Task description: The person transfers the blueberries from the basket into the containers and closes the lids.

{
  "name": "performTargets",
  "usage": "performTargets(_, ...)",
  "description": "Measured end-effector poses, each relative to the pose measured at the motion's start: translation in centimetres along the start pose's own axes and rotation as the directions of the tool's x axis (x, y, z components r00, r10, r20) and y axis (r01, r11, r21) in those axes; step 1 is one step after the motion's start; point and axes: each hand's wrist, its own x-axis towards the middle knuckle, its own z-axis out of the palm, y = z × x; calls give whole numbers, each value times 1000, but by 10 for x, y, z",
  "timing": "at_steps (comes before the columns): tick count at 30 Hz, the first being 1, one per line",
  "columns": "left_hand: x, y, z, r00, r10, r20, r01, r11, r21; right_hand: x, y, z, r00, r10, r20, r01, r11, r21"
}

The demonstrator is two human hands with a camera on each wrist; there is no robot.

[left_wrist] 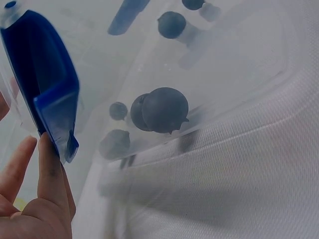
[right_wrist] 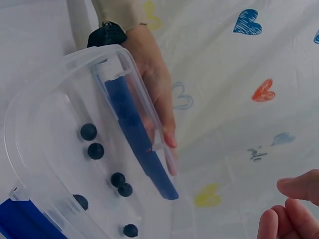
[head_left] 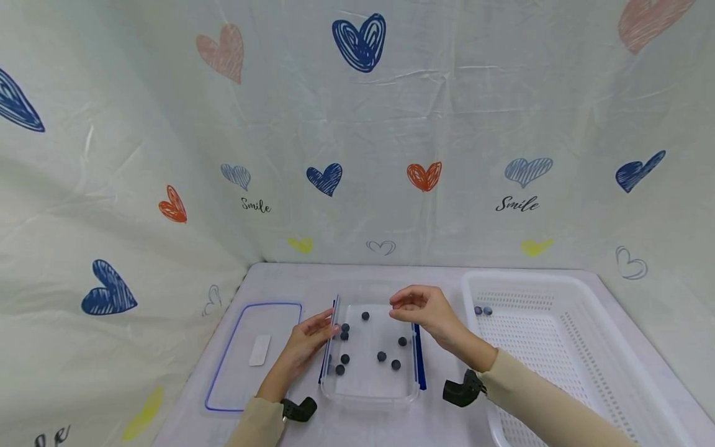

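A clear plastic box [head_left: 370,392] with blue side latches [head_left: 419,360] stands uncovered on the table, with several blueberries [head_left: 382,356] scattered over its bottom. My left hand [head_left: 304,341] rests against the box's left side, its straight fingers by the blue latch [left_wrist: 57,99] there. Above the box's far right part, my right hand [head_left: 421,305] hovers with thumb and fingers loosely bent. A gap shows between its thumb [right_wrist: 299,186] and fingers, and no blueberry is seen in it.
To the right stands a white perforated basket [head_left: 533,366] with two blueberries [head_left: 483,310] at its far left. A clear lid with a blue rim [head_left: 226,347] lies left of the box, a white rectangular piece [head_left: 259,350] on it. A heart-printed curtain [head_left: 380,124] hangs behind.
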Motion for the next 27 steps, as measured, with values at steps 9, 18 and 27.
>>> performTargets(9, -1, -1, 1, 1000, 6, -5, -6, 1000, 1, -2, -1, -6, 999, -35, -22, 35, 999, -17)
performTargets(18, -2, 0, 1, 1000, 3, -8, -3, 1000, 5, -4, -1, -19, 998, -14, -62, 14, 1000, -14)
performTargets(27, 0, -3, -1, 1000, 7, 5, -8, 1000, 19, -10, -7, -42, 989, -39, -143, 32, 998, -46)
